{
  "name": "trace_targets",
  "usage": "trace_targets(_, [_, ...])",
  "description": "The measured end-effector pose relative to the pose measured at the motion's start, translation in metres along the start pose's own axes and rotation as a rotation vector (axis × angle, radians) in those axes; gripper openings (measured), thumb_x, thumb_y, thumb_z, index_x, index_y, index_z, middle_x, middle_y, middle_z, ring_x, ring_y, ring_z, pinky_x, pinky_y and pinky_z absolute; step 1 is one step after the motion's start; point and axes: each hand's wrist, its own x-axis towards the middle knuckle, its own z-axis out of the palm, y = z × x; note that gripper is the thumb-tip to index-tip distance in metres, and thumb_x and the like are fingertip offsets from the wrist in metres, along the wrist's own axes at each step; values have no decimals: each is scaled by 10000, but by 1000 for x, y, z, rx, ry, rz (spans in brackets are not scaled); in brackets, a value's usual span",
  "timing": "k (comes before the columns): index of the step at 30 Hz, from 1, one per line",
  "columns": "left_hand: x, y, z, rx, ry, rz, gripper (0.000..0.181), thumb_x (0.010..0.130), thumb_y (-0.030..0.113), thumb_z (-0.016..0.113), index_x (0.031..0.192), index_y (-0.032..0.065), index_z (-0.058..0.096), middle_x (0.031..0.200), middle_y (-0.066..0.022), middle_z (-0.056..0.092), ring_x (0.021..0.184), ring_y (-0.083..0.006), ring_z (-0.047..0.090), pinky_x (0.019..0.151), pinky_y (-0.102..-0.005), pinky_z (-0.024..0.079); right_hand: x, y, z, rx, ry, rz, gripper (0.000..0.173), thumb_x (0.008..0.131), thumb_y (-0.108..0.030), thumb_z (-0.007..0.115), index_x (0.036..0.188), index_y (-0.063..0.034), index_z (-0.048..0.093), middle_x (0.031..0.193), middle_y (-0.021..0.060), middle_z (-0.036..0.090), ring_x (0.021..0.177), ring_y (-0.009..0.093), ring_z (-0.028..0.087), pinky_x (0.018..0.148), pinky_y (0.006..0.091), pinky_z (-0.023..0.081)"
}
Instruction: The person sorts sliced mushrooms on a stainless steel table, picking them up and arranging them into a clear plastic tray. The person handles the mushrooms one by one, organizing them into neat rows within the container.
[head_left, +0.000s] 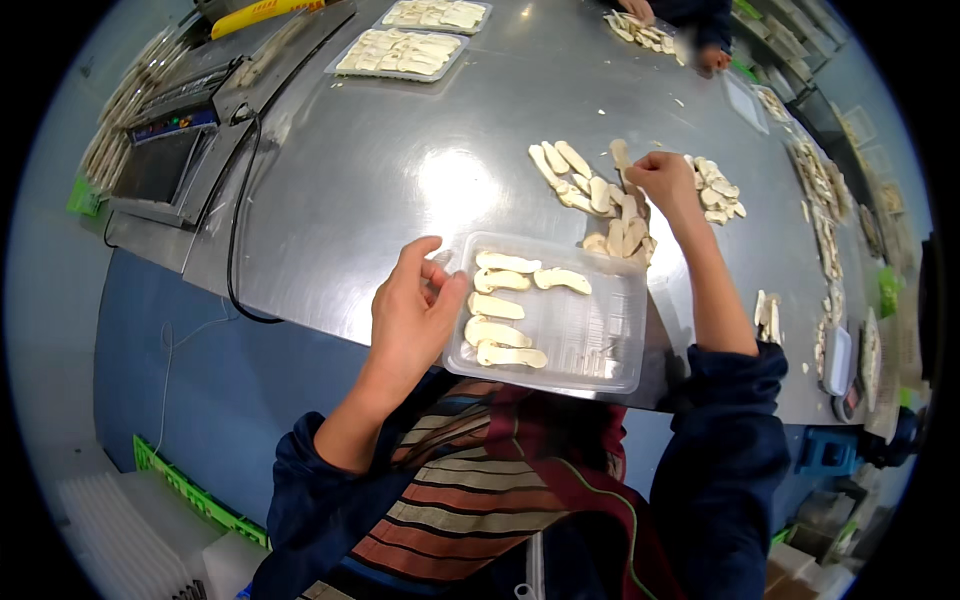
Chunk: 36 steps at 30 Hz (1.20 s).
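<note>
A clear plastic tray lies at the table's near edge. Down its left side runs a column of several pale mushroom slices, and a single slice lies to the right of the top ones. My left hand is at the tray's left rim, fingers apart, holding nothing. Beyond the tray is a loose pile of mushroom slices, its near end partly seen through the tray wall. Over the pile's right side, my right hand pinches one long mushroom slice between thumb and fingers.
Two filled trays stand at the far left. A wrapping machine with a black cable borders the steel table. More slices lie right of my hand. Across the table, another person's hand is near a mushroom pile.
</note>
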Motion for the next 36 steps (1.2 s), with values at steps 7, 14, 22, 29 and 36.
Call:
trace_targets(7, [-2, 44, 8, -428, -433, -253, 295, 940, 293, 551, 931, 7, 622, 701, 5, 585, 514, -25, 432, 460, -180, 335, -151, -55, -5, -108, 192, -1088, 196, 656, -73, 675, 843, -70, 616, 734, 58, 537, 687, 221, 544, 584, 322, 440])
trace_targets(14, [-11, 40, 15, -371, -562, -353, 232, 909, 204, 552, 832, -2, 628, 664, -5, 591, 515, -34, 453, 451, -188, 346, -181, -45, -14, 100, 9, -697, 282, 578, -61, 774, 832, -44, 654, 739, 78, 577, 687, 251, 529, 603, 335, 448])
trace_targets(22, [-10, 11, 8, -69, -87, -38, 246, 895, 125, 583, 1050, -66, 591, 710, -37, 619, 677, -61, 556, 603, -204, 440, -148, -37, 9, -92, 99, -567, 180, 707, -167, 731, 825, -41, 681, 749, 115, 607, 761, 272, 575, 632, 373, 481])
trace_targets(29, [-9, 1, 7, -217, 27, -4, 256, 860, 137, 622, 1039, -45, 603, 650, -70, 627, 542, -59, 521, 509, -226, 424, 2, -6, -1, -283, -39, 59, 139, 681, -136, 670, 678, 3, 676, 630, 155, 635, 619, 279, 627, 595, 371, 495])
trace_targets(36, [-10, 7, 7, -317, -115, -72, 254, 901, 89, 582, 1117, -41, 549, 729, -12, 595, 674, -42, 533, 603, -186, 422, 10, 6, 14, 4, -79, 70, 249, 659, -207, 732, 776, 8, 689, 679, 122, 656, 630, 186, 632, 611, 306, 497])
